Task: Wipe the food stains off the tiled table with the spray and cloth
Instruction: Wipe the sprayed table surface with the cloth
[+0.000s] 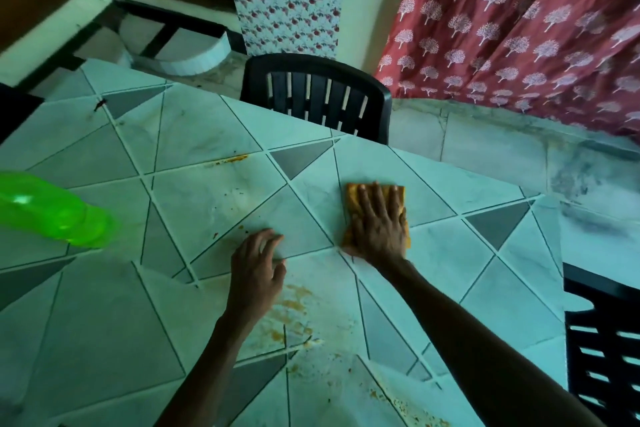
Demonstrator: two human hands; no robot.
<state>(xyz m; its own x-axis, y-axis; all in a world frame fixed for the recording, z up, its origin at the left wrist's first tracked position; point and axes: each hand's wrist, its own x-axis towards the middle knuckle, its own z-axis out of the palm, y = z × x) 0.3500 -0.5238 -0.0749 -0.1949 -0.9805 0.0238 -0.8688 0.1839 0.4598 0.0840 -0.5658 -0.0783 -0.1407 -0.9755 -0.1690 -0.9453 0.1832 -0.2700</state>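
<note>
Orange cloth (352,199) flat on the tiled bench (194,128) toward its far edge, right grip (379,225) spread straight-fingered on top, pressing. Left grip (256,267) alongside, loosely curled, holding nothing. Food stains (294,305) nearer the front edge; blurred green spray bottle (52,208) far left

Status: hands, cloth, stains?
Right hand flat on orange cloth, pressing it to tiled table. Left hand empty, on tiles. Stains near left wrist unwiped. Green bottle at left, untouched.

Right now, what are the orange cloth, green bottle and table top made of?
The orange cloth looks like soft matte fabric, lying limp and flat. The green bottle is likely plastic: glossy and see-through. The table top seems glazed ceramic tile, smooth with grout lines.
</note>
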